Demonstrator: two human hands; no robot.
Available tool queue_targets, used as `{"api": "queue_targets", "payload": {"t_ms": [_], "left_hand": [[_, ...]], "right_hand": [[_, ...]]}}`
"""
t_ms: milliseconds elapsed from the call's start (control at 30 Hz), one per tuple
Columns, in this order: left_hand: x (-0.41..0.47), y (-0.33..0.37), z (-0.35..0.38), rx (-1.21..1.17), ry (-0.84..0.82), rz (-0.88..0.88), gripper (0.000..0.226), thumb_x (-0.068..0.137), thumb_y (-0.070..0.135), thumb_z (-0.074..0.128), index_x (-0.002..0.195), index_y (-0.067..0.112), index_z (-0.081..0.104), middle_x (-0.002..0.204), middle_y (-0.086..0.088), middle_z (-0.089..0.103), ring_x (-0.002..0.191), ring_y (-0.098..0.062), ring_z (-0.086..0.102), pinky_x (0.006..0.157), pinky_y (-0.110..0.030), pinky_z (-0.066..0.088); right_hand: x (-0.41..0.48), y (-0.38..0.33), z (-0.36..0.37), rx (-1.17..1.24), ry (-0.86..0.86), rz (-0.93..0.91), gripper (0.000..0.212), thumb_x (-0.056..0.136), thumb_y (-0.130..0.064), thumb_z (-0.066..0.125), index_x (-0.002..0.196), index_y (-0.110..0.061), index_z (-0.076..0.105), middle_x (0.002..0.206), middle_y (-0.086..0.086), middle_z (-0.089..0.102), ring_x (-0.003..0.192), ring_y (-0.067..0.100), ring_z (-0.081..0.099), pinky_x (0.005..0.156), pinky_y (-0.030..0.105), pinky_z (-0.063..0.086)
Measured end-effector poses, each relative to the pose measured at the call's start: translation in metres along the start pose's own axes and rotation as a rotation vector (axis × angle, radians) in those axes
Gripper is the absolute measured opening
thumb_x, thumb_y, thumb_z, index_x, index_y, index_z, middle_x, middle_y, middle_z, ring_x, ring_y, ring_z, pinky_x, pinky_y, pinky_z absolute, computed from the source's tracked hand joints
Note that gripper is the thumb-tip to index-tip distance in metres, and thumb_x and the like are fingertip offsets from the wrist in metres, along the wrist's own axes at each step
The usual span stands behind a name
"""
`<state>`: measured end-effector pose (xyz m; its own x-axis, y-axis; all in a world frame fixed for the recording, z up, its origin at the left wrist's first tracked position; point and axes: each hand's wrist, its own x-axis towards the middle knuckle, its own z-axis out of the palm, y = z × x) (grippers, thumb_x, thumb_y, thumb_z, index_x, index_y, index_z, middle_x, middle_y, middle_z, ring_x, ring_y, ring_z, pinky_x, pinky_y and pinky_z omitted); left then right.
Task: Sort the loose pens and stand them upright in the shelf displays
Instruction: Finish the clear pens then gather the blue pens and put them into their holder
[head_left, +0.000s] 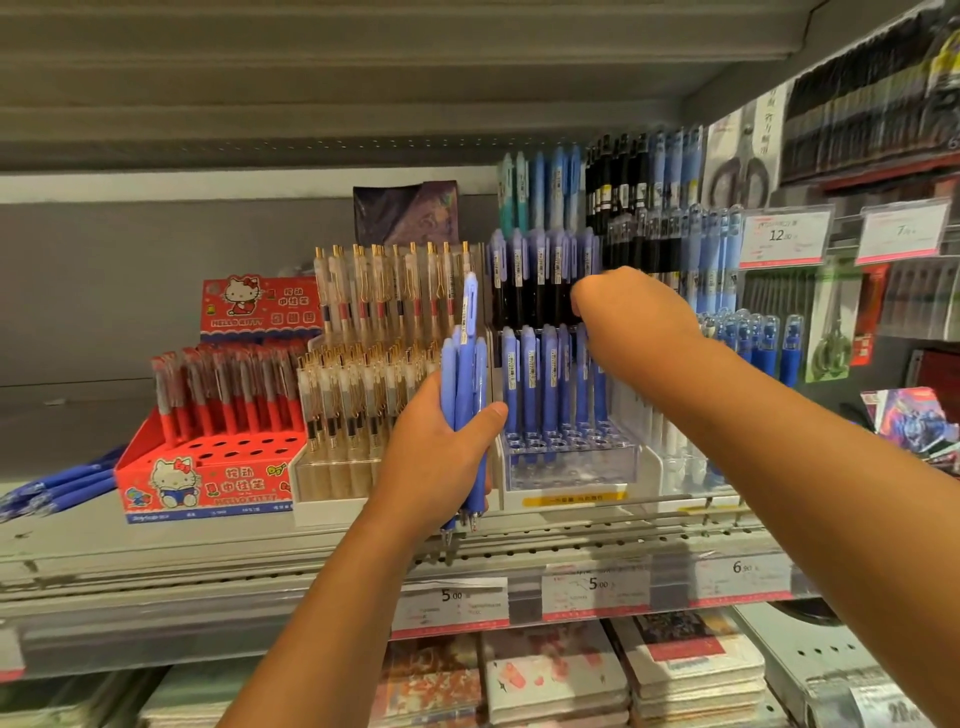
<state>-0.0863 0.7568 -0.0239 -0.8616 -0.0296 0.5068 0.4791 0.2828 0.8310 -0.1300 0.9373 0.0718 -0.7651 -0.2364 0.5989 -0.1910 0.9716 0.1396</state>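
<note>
Several blue pens (464, 384) bunched upright in left hand (441, 457), tips down, fingers wrapped round them, right hand (628, 312) up at the display (571, 467), its fingers hidden, grip unclear

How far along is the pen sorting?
Done: back rows of the clear display hold upright blue pens. In hand: left hand grips a bundle of blue pens; right hand reaches into the middle tier. Left: that bundle, the empty front holes, and loose pens lying on the shelf at far left.

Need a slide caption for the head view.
Left hand grips blue pens while right hand reaches into the clear tiered display.
</note>
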Motion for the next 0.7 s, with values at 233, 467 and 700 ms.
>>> {"api": "queue_targets", "payload": {"t_ms": [233,467,700], "left_hand": [[-0.0002,-0.0004,-0.0004,0.004,-0.002,0.007,0.038,0.096,0.029,0.061,0.131,0.023,0.049,0.080,0.005,0.053,0.066,-0.020,0.056,0.073,-0.049,0.055],[-0.0007,-0.0002,-0.0008,-0.002,-0.021,0.020,0.024,0.096,0.029,0.061,0.114,0.039,0.049,0.078,0.002,0.055,0.064,-0.022,0.056,0.072,-0.051,0.056],[0.0017,-0.0031,-0.0017,-0.021,-0.040,0.028,0.020,0.094,0.034,0.062,0.112,0.033,0.053,0.071,0.010,0.058,0.058,-0.017,0.058,0.063,-0.039,0.055]], "right_hand": [[-0.0014,-0.0038,-0.0011,-0.058,-0.019,0.045,0.042,0.088,0.015,0.050,0.065,-0.014,0.029,0.059,0.008,0.037,0.048,0.022,0.031,0.051,0.037,0.033],[-0.0023,-0.0027,-0.0003,-0.206,-0.037,0.002,0.030,0.087,0.011,0.054,0.070,-0.008,0.038,0.060,0.006,0.037,0.051,0.020,0.030,0.069,0.041,0.035],[-0.0057,-0.0027,-0.0006,-0.170,0.006,-0.053,0.029,0.090,0.009,0.049,0.116,-0.001,0.050,0.063,0.008,0.034,0.061,0.023,0.036,0.066,0.037,0.033]]}}
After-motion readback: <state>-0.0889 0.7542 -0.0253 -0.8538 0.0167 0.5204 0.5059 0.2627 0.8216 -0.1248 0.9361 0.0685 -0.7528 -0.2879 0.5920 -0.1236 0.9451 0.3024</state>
